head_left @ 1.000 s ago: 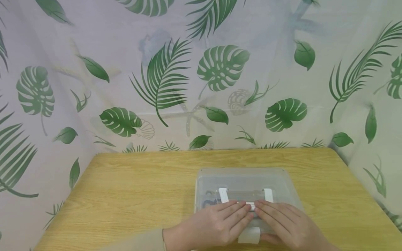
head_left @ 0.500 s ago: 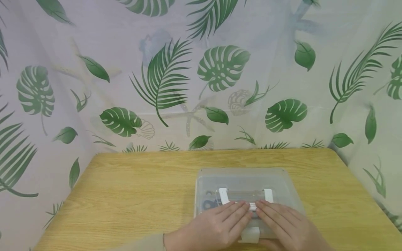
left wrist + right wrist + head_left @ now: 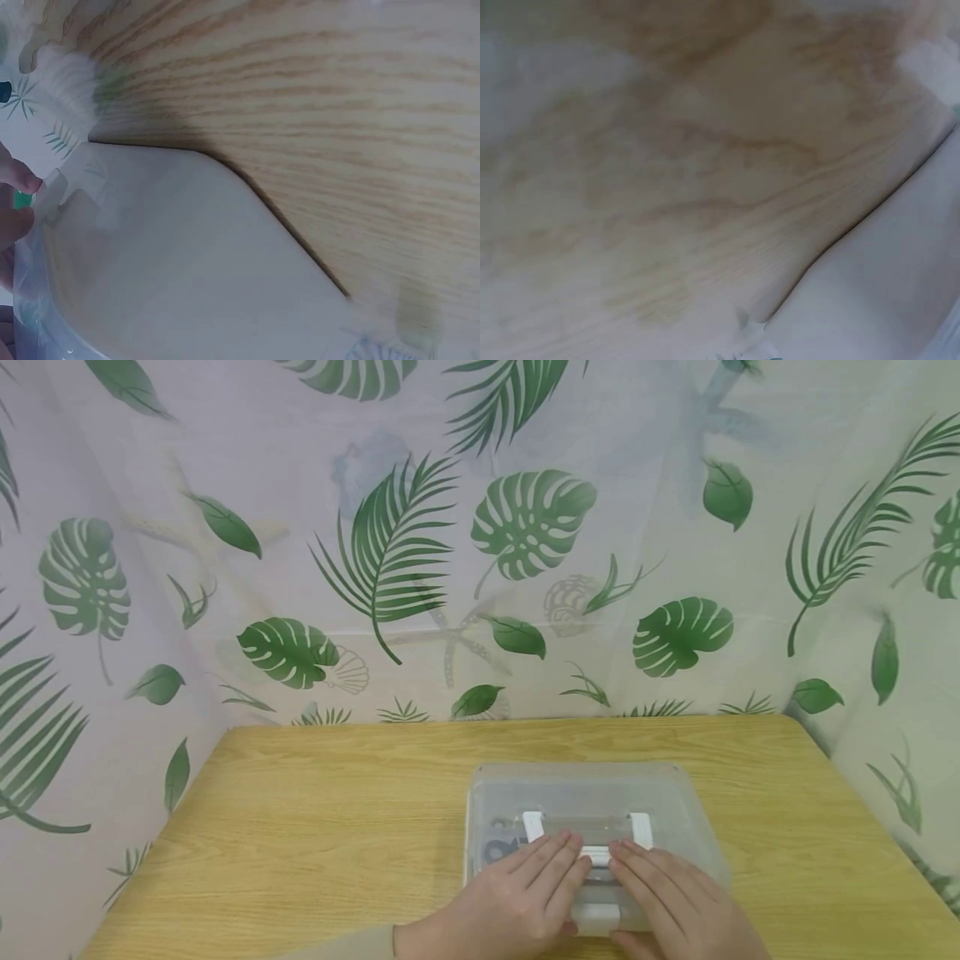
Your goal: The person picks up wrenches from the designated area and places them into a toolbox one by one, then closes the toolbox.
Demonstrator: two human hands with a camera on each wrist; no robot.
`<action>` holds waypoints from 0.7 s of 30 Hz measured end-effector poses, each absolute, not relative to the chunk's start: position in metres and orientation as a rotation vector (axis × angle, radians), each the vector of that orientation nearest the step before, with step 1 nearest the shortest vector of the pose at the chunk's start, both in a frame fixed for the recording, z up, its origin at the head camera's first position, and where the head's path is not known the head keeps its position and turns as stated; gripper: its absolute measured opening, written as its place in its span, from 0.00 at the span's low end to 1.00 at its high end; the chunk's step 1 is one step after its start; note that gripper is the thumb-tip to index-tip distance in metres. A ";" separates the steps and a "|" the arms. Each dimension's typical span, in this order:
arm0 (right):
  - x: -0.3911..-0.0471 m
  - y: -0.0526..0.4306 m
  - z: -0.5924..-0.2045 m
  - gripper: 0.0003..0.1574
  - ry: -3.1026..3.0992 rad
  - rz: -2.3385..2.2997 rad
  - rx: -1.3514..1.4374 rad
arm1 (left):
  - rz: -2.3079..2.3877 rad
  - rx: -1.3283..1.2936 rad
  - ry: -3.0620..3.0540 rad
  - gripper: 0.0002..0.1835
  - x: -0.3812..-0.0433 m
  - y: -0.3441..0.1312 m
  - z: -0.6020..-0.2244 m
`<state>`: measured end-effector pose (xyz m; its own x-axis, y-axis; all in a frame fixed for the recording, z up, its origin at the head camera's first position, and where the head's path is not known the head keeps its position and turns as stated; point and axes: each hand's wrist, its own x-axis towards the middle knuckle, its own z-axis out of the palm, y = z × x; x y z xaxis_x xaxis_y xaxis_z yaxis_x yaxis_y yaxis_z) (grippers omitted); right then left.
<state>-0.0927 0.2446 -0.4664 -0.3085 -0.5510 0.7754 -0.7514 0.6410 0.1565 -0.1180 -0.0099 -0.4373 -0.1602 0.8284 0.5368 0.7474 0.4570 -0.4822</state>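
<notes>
A clear plastic box (image 3: 585, 789) with a translucent lid stands at the right front of the wooden table. On its lid is a white handle (image 3: 597, 855), folded down, and a white latch (image 3: 597, 917) sits at the front edge. My left hand (image 3: 517, 897) lays straight fingers on the lid beside the handle. From the other side my right hand (image 3: 678, 893) does the same, with its thumb low by the latch. Most of the left thumb is hidden. Dark, blurry shapes (image 3: 497, 847) show through the lid. In the left wrist view, fingers (image 3: 16, 176) touch a white tab.
The wooden table (image 3: 322, 810) extends to the left of the box and behind it. A white cloth (image 3: 427, 577) printed with green leaves hangs along the back and both sides. The right wrist view is blurred, showing wood grain and a pale surface beyond an edge.
The white latch tilted outward a second ago and now lies closer to the box's front. My left fingertips have shifted slightly up and left; the right hand has moved only a little.
</notes>
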 end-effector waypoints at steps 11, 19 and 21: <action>-0.091 0.245 -0.467 0.42 -2.017 0.263 0.996 | 0.132 -1.317 -1.931 0.30 -0.118 -0.006 -0.436; -0.092 0.249 -0.468 0.42 -1.987 0.264 1.028 | 0.158 -1.306 -1.828 0.27 -0.121 -0.005 -0.435; -0.091 0.250 -0.468 0.42 -1.996 0.272 1.030 | 0.158 -1.305 -1.827 0.27 -0.120 -0.005 -0.435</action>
